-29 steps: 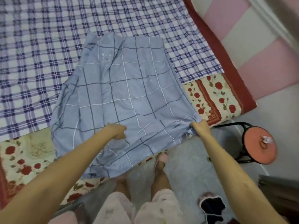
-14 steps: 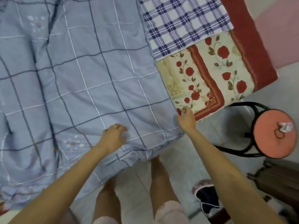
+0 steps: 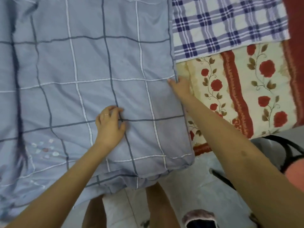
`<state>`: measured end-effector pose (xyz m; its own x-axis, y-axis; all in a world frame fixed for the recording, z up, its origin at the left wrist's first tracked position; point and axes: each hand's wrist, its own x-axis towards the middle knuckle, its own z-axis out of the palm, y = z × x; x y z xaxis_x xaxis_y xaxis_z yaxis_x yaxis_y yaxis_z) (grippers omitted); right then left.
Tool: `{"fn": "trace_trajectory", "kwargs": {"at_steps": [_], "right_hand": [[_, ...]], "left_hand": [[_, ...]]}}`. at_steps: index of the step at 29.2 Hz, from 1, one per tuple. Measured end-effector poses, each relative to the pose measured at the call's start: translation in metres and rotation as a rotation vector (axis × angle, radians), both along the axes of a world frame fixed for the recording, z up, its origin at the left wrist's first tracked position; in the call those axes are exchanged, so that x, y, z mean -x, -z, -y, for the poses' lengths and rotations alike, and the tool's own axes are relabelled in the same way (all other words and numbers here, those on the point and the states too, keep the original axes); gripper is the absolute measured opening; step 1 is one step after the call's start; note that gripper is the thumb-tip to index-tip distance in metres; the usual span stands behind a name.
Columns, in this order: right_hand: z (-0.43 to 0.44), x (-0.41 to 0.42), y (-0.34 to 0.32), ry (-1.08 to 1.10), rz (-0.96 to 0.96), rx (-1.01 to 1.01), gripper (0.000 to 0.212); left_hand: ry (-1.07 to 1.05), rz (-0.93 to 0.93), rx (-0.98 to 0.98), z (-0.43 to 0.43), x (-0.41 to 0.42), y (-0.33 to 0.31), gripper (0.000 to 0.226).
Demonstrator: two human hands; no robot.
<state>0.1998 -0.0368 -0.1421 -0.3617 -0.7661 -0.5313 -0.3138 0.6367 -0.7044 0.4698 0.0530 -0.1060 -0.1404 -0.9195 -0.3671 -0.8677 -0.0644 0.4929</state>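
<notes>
The sheet (image 3: 82,63) - blue-grey with a dark and white grid - lies spread over the bed and fills the left and middle of the view. Its near edge hangs over the bed's side above the floor (image 3: 197,186). Its near right corner sits just beside the rose blanket (image 3: 238,99).

The left grip (image 3: 109,127) rests on the sheet at a crossing of two dark lines. Its fingers are loosely curved, tips and thumb touching the cloth, and no fold shows between them. A ring (image 3: 106,114) sits on one finger.

The right grip (image 3: 180,87) is at the sheet's right edge, further up the bed than the left. It pinches that edge - thumb on top, the other fingers tucked at the hem and mostly hidden.

Right of the sheet, a plaid cloth (image 3: 230,25) lies over the rose blanket. A stool (image 3: 294,170) with a black frame and pink seat stands on the floor at the far right, partly behind the right arm.
</notes>
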Motion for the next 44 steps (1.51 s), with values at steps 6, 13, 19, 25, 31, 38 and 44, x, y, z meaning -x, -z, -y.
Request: {"fn": "trace_trajectory", "kwargs": {"at_steps": [6, 13, 19, 25, 31, 38, 44], "right_hand": [[-0.003, 0.050, 0.004, -0.016, -0.163, -0.057, 0.024], [0.068, 0.047, -0.001, 0.045, -0.158, 0.095, 0.039], [0.193, 0.030, 0.010, 0.012, -0.036, 0.162, 0.065], [0.337, 0.017, 0.022, 0.153, 0.135, 0.156, 0.053], [0.394, 0.074, 0.018, 0.101, -0.211, 0.282, 0.014], [0.437, 0.081, 0.025, 0.206, 0.136, -0.020, 0.080], [0.516, 0.079, 0.014, 0.096, 0.291, -0.122, 0.024]], "left_hand": [[-0.144, 0.020, -0.204, 0.004, 0.016, 0.022, 0.069], [-0.297, 0.060, -0.092, 0.067, 0.021, 0.027, 0.097], [-0.505, 0.120, -0.200, 0.190, 0.009, 0.034, 0.120], [-0.507, 0.182, -0.240, 0.260, 0.007, 0.080, 0.120], [-0.515, 0.072, 0.185, 0.289, 0.006, 0.081, 0.075], [-0.632, 0.304, 0.273, 0.402, 0.048, 0.103, 0.059], [-0.611, 0.328, 0.321, 0.405, 0.047, 0.119, 0.063]]}}
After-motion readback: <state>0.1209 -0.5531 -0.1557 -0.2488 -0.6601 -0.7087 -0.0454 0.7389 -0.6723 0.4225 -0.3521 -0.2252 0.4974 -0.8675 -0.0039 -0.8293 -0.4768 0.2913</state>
